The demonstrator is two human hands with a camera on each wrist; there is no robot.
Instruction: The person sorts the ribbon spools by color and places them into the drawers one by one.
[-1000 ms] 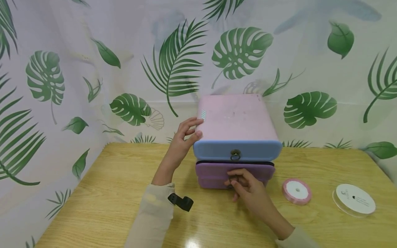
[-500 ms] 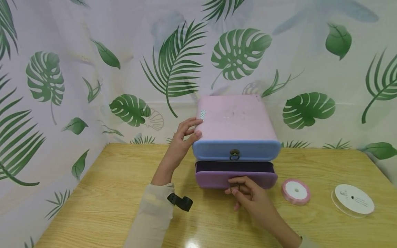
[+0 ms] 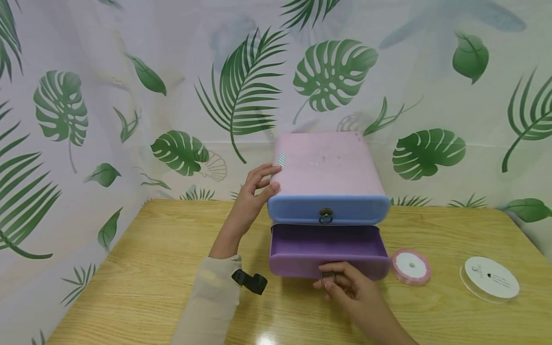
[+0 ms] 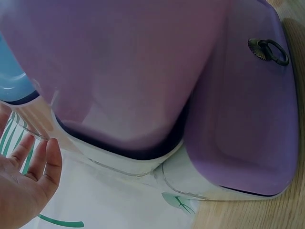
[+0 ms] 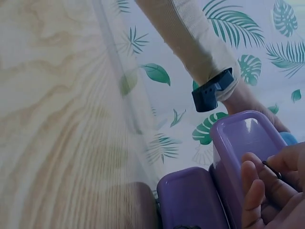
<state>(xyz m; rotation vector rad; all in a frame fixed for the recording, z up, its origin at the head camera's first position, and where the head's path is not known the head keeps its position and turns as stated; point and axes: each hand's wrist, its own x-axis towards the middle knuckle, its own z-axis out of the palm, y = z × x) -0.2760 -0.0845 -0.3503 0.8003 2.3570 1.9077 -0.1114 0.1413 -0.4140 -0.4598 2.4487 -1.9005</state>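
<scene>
A small drawer cabinet with a pink top (image 3: 325,163) stands against the patterned backdrop. Its blue upper drawer (image 3: 297,209) is closed, with a ring pull on its front. Below that, the purple drawer (image 3: 293,266) is pulled out, showing its purple inside. My right hand (image 3: 355,294) pinches this drawer's metal ring pull (image 5: 271,169) between thumb and fingers. My left hand (image 3: 246,208) rests against the cabinet's upper left side, fingers loosely bent. In the left wrist view, a lower purple drawer (image 4: 243,119) with its own ring pull (image 4: 278,53) stays closed.
Right of the cabinet, a pink ribbon spool (image 3: 411,267) lies close to the drawer's corner. Farther right lies a white spool (image 3: 491,279). All stand on a wood-grain table (image 3: 164,268). A leaf-printed cloth (image 3: 254,62) hangs behind. A black band (image 3: 250,281) is on my left wrist.
My right hand has drawn the purple drawer out toward me by its ring, from nearly closed to well out. My left hand has stayed at the cabinet's side.
</scene>
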